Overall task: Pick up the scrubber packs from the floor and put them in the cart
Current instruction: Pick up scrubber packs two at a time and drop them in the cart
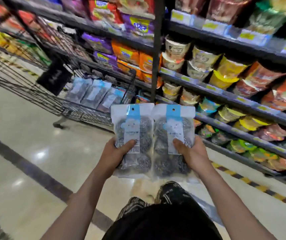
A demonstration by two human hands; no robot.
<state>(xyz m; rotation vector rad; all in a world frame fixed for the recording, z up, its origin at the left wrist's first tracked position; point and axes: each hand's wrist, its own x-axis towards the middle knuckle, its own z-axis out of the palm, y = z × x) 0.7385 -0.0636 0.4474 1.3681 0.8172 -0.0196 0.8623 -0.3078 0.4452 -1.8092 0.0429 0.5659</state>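
Both hands, left hand (115,154) and right hand (191,154), each grip a clear pack of grey steel scrubbers, left pack (133,134), right pack (173,132), side by side near the black wire cart (79,108).

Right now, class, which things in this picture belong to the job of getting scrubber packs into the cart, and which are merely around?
Part of the job:
- left-hand scrubber pack, held by the left hand
- right-hand scrubber pack, held by the right hand
- cart
- scrubber packs in the cart

Merely around:
- snack bags on the shelves
- noodle cups
- floor
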